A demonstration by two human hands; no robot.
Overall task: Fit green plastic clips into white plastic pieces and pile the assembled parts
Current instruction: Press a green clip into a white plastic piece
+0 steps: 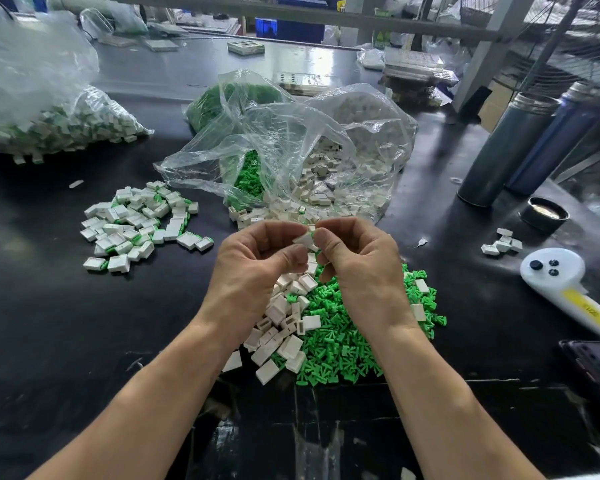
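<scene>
- White piece point(305, 240): small, box-like, off-white plastic, one flat face tilted toward the camera. A sliver of green clip point(311, 234) shows at its upper right edge; you cannot tell how far it is seated.
- Your left hand point(257, 268) has its fingers curled, thumb and forefinger pinching the white piece from the left.
- Your right hand point(357, 265) is also curled, fingertips closing on the clip end from the right. The piece sits between the two thumbs, fingertips of both hands almost touching.
- The held piece hangs above the table point(49, 323), over the far edge of the loose stock.
- Below your hands: loose white pieces point(281, 327) on the left touching a spread of loose green clips point(347, 344) on the right, a few white ones mixed into the green.
- Pile of assembled parts point(139, 223): white with green edges, left of your hands and well apart from them.
- Open clear bag point(291, 150) beyond your hands, with clips and white pieces spilling from its mouth.
- A second bag point(49, 109) at far left holds assembled parts.
</scene>
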